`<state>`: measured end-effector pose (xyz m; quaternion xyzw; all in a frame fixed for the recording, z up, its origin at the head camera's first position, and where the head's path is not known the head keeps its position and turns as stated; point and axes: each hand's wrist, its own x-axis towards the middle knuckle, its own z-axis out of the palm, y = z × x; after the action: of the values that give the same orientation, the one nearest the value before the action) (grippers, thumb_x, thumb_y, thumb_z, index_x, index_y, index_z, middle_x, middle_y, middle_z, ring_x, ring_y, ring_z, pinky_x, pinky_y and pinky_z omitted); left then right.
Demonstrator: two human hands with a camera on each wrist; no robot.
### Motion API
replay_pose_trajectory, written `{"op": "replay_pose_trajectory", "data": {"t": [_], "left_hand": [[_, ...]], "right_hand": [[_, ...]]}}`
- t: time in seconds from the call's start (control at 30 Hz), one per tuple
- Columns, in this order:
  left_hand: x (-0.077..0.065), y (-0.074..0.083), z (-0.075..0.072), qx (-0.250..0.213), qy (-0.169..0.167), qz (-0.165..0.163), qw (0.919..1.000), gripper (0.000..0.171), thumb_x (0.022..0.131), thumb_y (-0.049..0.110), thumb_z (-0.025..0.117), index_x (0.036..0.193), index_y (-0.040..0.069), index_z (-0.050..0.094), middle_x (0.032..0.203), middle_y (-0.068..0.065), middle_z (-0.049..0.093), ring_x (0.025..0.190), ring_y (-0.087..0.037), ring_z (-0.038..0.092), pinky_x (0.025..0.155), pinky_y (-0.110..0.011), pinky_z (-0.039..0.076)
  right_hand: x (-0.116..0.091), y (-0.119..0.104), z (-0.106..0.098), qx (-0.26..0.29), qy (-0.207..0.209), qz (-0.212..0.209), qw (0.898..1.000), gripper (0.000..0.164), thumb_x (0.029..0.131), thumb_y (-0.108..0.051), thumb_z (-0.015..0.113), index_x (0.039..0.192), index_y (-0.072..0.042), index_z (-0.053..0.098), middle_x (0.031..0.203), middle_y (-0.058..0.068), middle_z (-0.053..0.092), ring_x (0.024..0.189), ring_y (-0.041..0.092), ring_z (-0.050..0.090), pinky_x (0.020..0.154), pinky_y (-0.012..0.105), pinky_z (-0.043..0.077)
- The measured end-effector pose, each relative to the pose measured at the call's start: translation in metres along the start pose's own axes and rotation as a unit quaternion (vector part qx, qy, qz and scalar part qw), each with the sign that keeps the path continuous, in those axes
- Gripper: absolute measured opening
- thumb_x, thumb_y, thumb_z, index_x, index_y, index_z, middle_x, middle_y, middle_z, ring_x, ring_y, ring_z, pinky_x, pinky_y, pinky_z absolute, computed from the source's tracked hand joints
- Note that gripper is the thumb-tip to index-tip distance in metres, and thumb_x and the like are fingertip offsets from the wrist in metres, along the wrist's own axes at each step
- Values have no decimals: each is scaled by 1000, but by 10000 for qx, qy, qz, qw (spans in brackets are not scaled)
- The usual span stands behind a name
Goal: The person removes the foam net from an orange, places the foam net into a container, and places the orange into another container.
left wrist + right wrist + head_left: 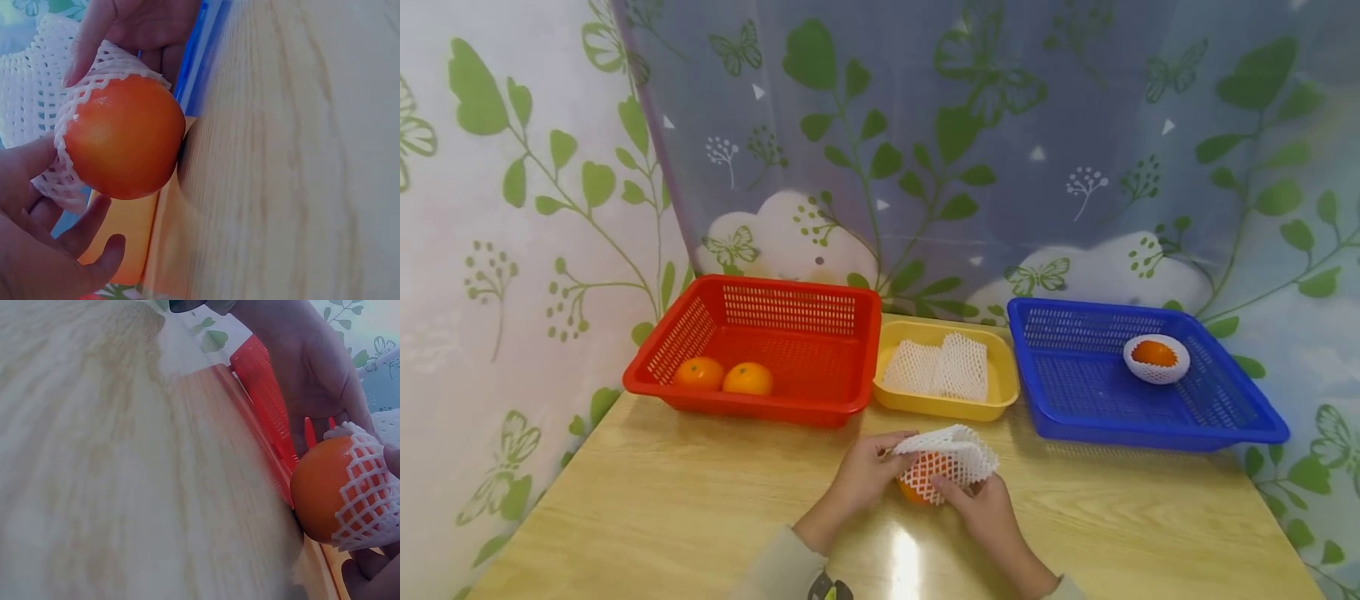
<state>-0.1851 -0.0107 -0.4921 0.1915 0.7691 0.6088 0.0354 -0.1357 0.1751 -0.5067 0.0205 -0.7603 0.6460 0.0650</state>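
An orange [913, 492] sits low over the table, partly inside a white foam net sleeve [964, 454]. In the left wrist view its bare orange skin [128, 137] bulges out of the net's opening. My left hand [863, 471] pinches the net's edge at the left side, some of its fingers spread beside the fruit. From the right, my right hand [992, 515] holds the netted orange, thumb laid over the mesh. The net's far end stands loose and gathered above the fruit. In the right wrist view the mesh [369, 494] covers the orange's right part.
A red basket [775, 408] with two oranges [748, 379] stands at the back left. In the middle, a yellow tray [940, 407] holds flat foam nets [962, 367]. At the back right, a blue basket [1075, 417] holds one netted orange [1156, 358]. Patterned cloth hangs behind.
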Motion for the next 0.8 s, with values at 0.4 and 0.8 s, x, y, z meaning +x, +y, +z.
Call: {"op": "replay_pose_trajectory", "data": {"t": [0.4, 0.8], "left_hand": [[0, 6, -3, 113, -7, -250, 9996, 39, 90, 21, 71, 123, 1, 66, 118, -10, 68, 110, -24, 61, 94, -41, 50], [-4, -2, -5, 151, -729, -55, 9972, 51, 87, 23, 74, 133, 10, 58, 130, -8, 60, 107, -20, 61, 83, -26, 53]], "right_hand": [[7, 0, -4, -70, 54, 3, 10000, 39, 83, -11, 77, 117, 1, 62, 113, 11, 68, 103, 9, 62, 92, 23, 49], [9, -4, -1, -515, 723, -199, 9959, 25, 80, -8, 79, 99, 4, 70, 91, 11, 72, 78, 5, 63, 73, 22, 53]]}}
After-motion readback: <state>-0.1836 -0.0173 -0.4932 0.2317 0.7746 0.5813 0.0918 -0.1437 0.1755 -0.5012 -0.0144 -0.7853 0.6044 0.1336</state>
